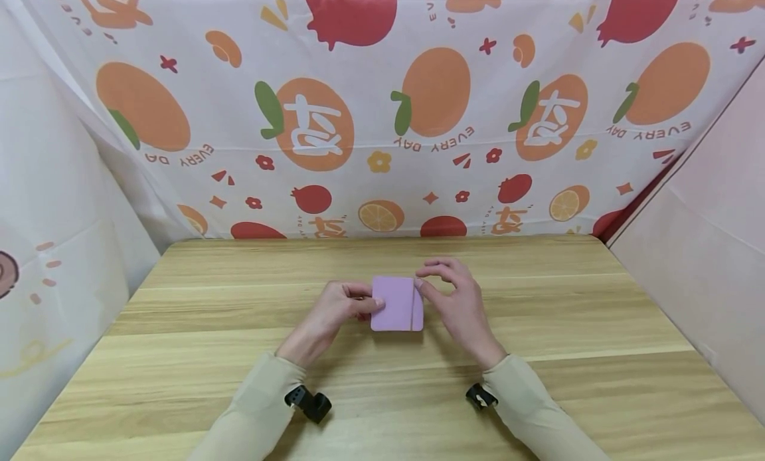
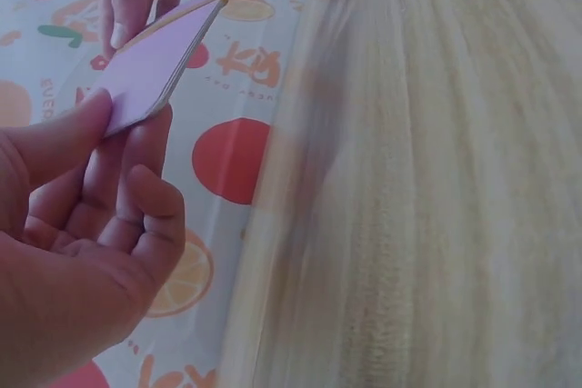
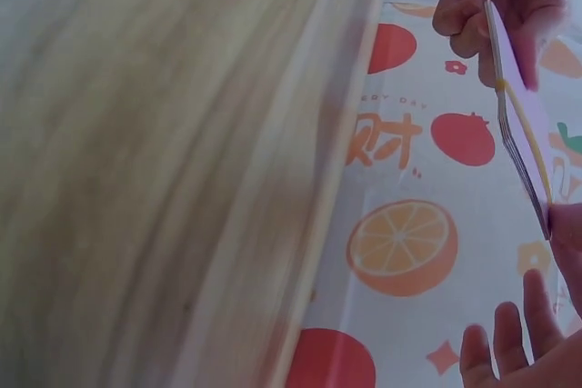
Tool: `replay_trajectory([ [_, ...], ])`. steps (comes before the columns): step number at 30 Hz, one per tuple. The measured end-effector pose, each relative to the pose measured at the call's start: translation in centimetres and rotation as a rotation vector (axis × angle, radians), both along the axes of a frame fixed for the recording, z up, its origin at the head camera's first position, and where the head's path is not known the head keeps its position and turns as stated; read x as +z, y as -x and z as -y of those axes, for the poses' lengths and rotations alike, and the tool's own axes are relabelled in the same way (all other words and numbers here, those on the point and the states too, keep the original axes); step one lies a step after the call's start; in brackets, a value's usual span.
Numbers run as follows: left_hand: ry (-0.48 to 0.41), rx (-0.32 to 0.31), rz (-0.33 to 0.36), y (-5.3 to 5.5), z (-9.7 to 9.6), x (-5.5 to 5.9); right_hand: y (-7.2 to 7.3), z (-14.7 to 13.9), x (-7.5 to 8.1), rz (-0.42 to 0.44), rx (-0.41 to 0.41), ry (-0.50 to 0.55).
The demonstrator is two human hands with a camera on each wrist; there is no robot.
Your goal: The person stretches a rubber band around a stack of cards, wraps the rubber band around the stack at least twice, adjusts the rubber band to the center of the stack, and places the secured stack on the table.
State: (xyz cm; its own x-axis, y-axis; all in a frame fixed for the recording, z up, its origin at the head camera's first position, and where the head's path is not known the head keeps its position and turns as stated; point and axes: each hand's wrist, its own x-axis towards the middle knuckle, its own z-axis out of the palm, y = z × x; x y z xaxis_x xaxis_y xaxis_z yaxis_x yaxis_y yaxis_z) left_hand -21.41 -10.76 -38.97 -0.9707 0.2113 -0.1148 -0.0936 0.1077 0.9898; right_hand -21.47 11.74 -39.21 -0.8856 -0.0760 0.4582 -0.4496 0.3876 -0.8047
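Observation:
A small purple notebook [image 1: 392, 305] with a thin elastic band down its right side is held up in front of me. My left hand [image 1: 335, 315] pinches its left edge, thumb on the cover and fingers behind, as the left wrist view shows. At the upper right corner, by the band, the thumb and index finger of my right hand [image 1: 457, 301] pinch the notebook, while its other fingers stand off. Seen nearly edge-on in the right wrist view, the notebook [image 3: 523, 124] is closed, with its page edges showing.
Below the hands lies a wooden table [image 1: 209, 355]. A fruit-printed cloth [image 1: 376, 175] hangs along its far edge, with pale cloth walls at the left and right sides. Black straps [image 1: 309, 402] circle both sleeves.

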Motion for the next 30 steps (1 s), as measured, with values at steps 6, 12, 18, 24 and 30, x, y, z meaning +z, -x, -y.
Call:
replay_trajectory([
  [6, -0.014, -0.067, -0.031, 0.03, 0.29, -0.38, 0.17, -0.32, -0.09, 0.065, 0.081, 0.031],
  [12, -0.017, -0.114, -0.036, -0.09, 0.29, -0.67, 0.55, -0.76, -0.51, 0.165, 0.178, 0.086],
  [18, -0.021, -0.111, -0.036, -0.16, 0.21, -0.72, 0.76, -0.78, -0.63, 0.236, 0.199, 0.134],
  [24, -0.004, -0.116, -0.047, -0.26, -0.16, -0.48, 0.66, -0.45, -0.48, 0.272, 0.200, 0.136],
  [30, -0.011, -0.107, -0.049, -0.14, -0.51, -0.37, 0.69, -0.43, -0.35, 0.269, 0.194, 0.158],
])
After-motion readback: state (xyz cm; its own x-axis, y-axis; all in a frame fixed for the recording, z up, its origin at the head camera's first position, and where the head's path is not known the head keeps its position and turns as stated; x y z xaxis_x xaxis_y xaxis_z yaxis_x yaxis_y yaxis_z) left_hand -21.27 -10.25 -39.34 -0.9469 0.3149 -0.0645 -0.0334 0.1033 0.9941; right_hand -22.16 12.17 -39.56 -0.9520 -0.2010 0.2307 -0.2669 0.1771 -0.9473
